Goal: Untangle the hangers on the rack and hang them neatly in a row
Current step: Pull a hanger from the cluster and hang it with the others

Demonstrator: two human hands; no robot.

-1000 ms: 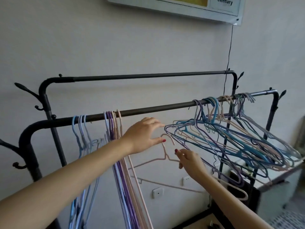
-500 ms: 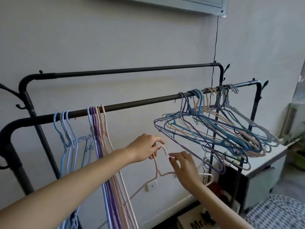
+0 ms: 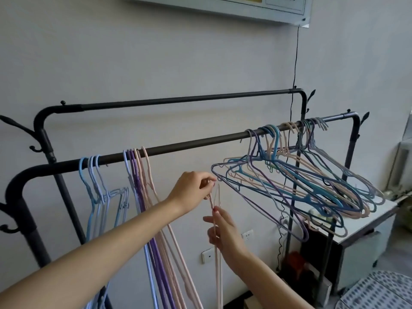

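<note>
On the front rail [image 3: 200, 144] of a black double-bar rack, hangers sit in three clusters. Toward the rail's left end, a few light-blue hangers [image 3: 94, 188] hang straight down. Just right of them a tight row of white, purple and pink hangers [image 3: 142, 186] also hangs straight, their long wires running down behind the left forearm. Toward the right end, a tangled bunch [image 3: 301, 186] of blue, purple, pink and grey hangers is hooked on the rail, their bodies splayed outward and interlocked, leaning over a white cabinet [image 3: 367, 230].

Between the neat row and the tangle, below the rail and off it, a single pink hanger [image 3: 217, 253] is held edge-on, so it appears as two thin wires running downward. The left hand [image 3: 191, 190] has its fingertips curled and pinches the hanger's upper part near the neck. The right hand [image 3: 223, 233], just below, grips the wires between thumb and fingers.

The rear rail [image 3: 178, 100] carries nothing. A thin black cord [image 3: 295, 63] drops down the wall from a framed board [image 3: 223, 5].
</note>
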